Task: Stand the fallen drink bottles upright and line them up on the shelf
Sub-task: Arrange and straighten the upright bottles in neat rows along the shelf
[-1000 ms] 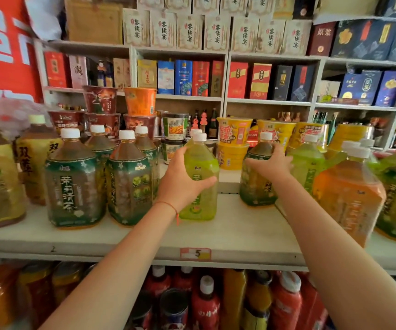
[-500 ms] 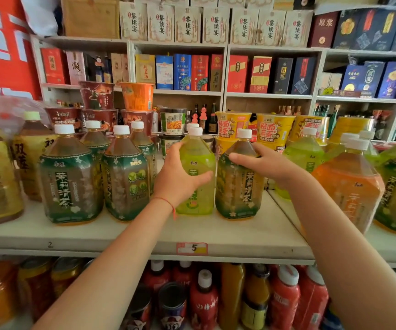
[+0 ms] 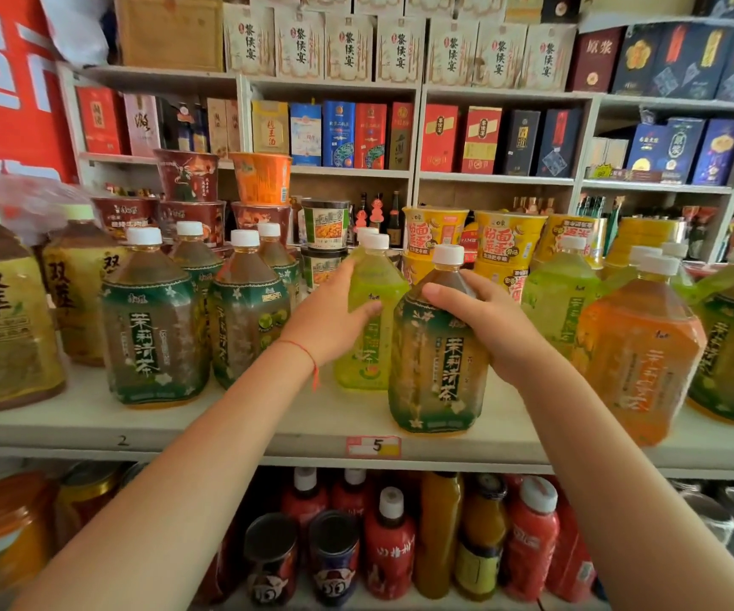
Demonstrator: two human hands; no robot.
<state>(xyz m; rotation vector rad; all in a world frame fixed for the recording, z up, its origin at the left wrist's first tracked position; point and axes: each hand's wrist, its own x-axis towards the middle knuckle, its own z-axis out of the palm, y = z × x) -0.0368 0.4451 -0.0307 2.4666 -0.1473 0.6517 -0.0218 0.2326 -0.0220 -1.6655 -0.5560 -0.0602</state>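
Shop shelf (image 3: 268,427), crowded: left hand (image 3: 327,321) wraps lime bottle (image 3: 372,319), right hand (image 3: 495,330) grips tea bottle (image 3: 438,359), seemingly near the edge; a nudge could topple it

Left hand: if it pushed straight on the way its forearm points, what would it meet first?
The light green bottle that the left hand already grips; behind it likely the yellow noodle cups, though depth is unclear.
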